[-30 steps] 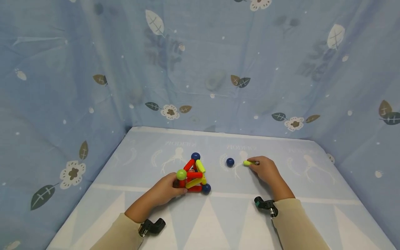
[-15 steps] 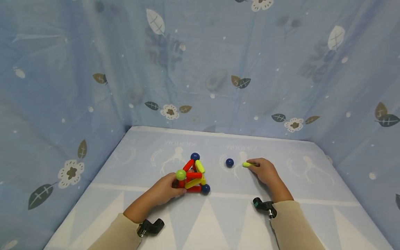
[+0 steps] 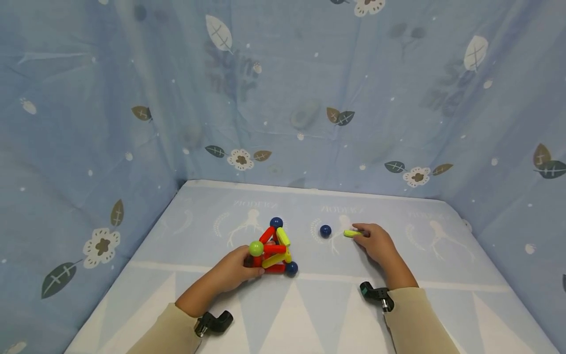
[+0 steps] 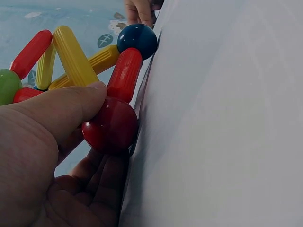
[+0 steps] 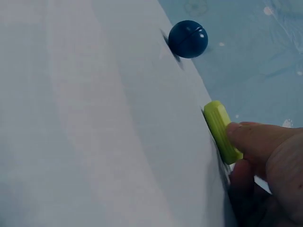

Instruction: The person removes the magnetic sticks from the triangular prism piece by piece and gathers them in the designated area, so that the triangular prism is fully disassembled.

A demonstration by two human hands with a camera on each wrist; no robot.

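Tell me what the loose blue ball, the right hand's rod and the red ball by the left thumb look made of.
Loose blue ball: probably glossy plastic or coated metal; small sharp highlights, a dark line across it.
Rod: likely molded plastic, satin finish; lengthwise ridges, soft sheen.
Red ball: smooth and glossy, with reflections; plastic or painted metal, can't tell which.

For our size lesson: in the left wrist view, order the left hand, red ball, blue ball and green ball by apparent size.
1. Left hand
2. Red ball
3. Blue ball and green ball: unsure, the green one is cut off.
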